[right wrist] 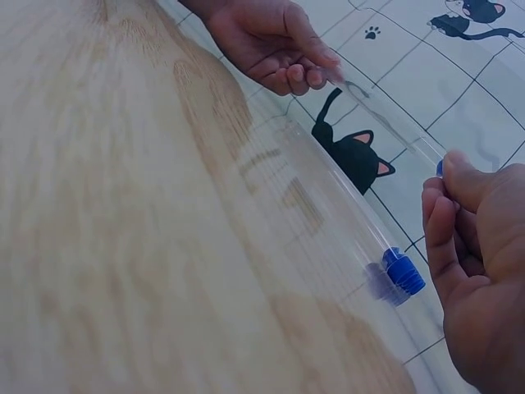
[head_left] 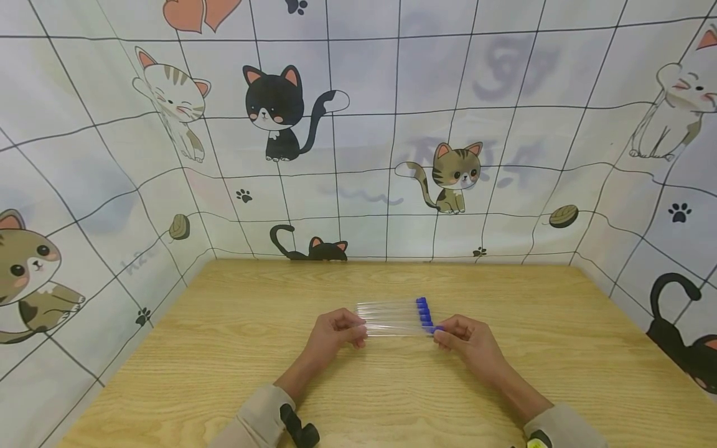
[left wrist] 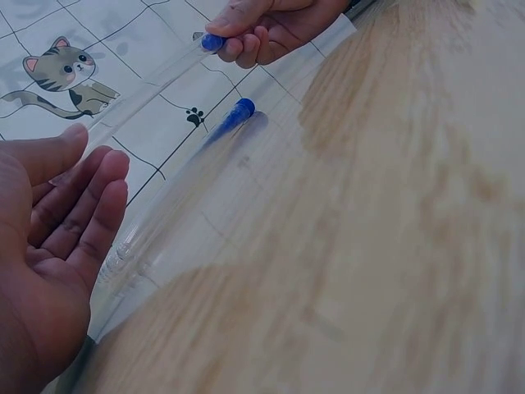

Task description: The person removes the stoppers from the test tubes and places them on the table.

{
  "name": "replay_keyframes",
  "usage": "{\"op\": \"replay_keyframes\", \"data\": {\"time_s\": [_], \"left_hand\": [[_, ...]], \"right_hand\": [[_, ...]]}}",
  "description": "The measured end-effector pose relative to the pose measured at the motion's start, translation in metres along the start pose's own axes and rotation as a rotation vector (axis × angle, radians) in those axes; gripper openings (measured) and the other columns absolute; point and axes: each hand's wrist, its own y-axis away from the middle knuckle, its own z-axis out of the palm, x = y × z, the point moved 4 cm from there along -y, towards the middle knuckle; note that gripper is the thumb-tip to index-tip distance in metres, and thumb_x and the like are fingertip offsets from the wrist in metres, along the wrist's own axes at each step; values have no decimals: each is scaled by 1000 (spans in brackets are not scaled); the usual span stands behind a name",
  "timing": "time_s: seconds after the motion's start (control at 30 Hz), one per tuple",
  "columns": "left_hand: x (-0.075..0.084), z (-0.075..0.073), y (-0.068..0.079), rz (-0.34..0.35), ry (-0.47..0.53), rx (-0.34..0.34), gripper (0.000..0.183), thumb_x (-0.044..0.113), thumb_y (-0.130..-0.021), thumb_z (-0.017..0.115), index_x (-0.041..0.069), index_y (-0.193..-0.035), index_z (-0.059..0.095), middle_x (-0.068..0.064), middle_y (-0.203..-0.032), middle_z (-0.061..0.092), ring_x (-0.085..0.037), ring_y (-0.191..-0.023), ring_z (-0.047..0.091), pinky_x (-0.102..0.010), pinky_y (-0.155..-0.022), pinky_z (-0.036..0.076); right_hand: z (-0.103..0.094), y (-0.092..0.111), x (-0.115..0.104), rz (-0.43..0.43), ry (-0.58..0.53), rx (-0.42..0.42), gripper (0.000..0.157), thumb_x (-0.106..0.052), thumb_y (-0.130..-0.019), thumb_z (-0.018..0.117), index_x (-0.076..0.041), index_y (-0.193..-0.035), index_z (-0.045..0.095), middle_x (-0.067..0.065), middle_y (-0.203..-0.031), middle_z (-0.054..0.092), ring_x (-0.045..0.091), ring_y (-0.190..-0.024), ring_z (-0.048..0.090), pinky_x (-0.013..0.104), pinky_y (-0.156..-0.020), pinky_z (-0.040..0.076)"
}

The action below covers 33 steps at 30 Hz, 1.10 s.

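Observation:
A clear test tube (left wrist: 156, 89) with a blue cap (left wrist: 213, 42) is held between both hands, raised off the table. My left hand (head_left: 338, 331) pinches its uncapped end between thumb and fingers. At the other end, my right hand (head_left: 469, 343) pinches the blue cap, which its fingertips partly cover. Just beyond the hands, several more clear tubes (head_left: 389, 309) lie side by side on the wooden table (head_left: 280, 286), their blue caps (head_left: 423, 309) lined up on the right. In the right wrist view, the lying tubes (right wrist: 349, 185) are below the raised one.
Behind the table and along both sides stands a white covering (head_left: 364, 143) with a grid and cartoon cats. Dark straps with small devices (head_left: 299, 426) sit at the sleeve cuffs.

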Motion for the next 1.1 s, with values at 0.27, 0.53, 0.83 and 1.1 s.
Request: {"op": "replay_keyframes", "data": {"time_s": [0.27, 0.53, 0.83, 1.1], "left_hand": [[0, 2, 0, 21, 3, -20, 32, 4, -88, 68, -20, -105, 55, -21, -84, 67, -19, -69, 66, -34, -68, 55], [2, 3, 1, 19, 9, -22, 28, 2, -87, 67, -18, -105, 57, -18, -83, 68, -18, -69, 66, -33, -67, 55], [3, 3, 1, 33, 11, -40, 28, 0, -88, 66, -19, -104, 55, -17, -83, 69, -18, -69, 66, -33, -67, 55], [1, 3, 0, 34, 9, -48, 23, 4, -87, 69, -13, -101, 60, -11, -81, 69, -18, -68, 66, -33, -66, 55]], "right_hand": [[0, 0, -1, -18, 13, 13, 26, -19, -91, 67, 4, -101, 64, 24, -89, 67, 33, -76, 63, 34, -67, 54], [-1, 0, -1, -12, 37, 39, 23, -20, -90, 68, 1, -99, 64, 22, -87, 68, 31, -75, 64, 33, -66, 54], [-1, 0, 0, -14, 58, 77, 23, -21, -90, 69, 0, -98, 65, 21, -85, 68, 30, -74, 65, 33, -66, 54], [-2, 0, -2, -17, 78, 99, 24, -22, -90, 69, 0, -97, 64, 20, -84, 68, 30, -75, 65, 33, -65, 53]]}}
